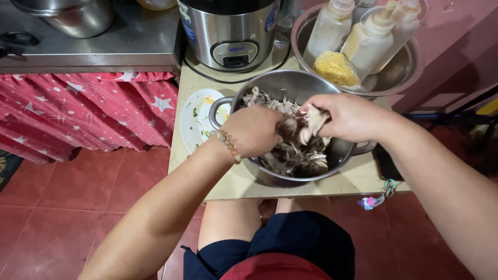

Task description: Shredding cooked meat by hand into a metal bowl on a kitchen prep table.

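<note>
Left hand [254, 129] and right hand [348, 116] are both curled shut on one clump of shredded mushrooms [301, 127], pulling it apart over the steel pot [282, 85]; the rest of the mushrooms sit inside the pot. Risk: strands could drop past the rim onto the small table [358, 179], since the clump is held high; the pot sits near the table's front edge, so a hard tug could shift it. Counts: one pot, one white plate [194, 122] just left of it, one rice cooker [231, 33] behind, one steel bowl [402, 70] holding three squeeze bottles [368, 44] and one yellow noodle bag [336, 68]; one bead bracelet [227, 144] on left wrist.
</note>
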